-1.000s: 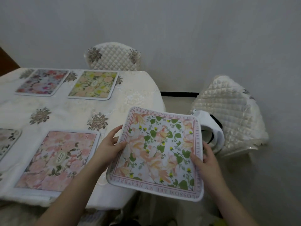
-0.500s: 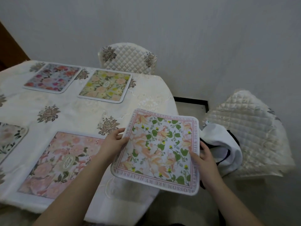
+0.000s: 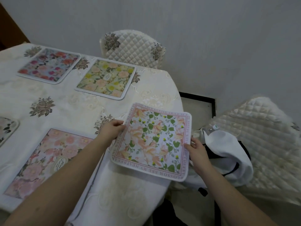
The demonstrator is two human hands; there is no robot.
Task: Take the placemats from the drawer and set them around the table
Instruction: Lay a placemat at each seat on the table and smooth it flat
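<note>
I hold a square placemat (image 3: 154, 141) with green leaves, peach flowers and a lettered pink border over the table's right end. My left hand (image 3: 112, 130) pinches its left edge and my right hand (image 3: 197, 150) grips its right edge. It hangs tilted, its near right corner past the table edge. On the cream tablecloth (image 3: 68, 108) lie a pink floral mat (image 3: 48, 160) near me, a yellow-green mat (image 3: 106, 79) and a red-blue mat (image 3: 49, 65) on the far side, and part of another mat (image 3: 6, 129) at the left edge.
A quilted cream chair (image 3: 135, 48) stands at the table's far side against the wall. A second quilted chair (image 3: 260, 144) sits to the right, with a white bag with black straps (image 3: 228, 152) on it. Grey wall behind.
The held placemat has moved left and forward, from beside the table to over its right end. My view has shifted right along the table.
</note>
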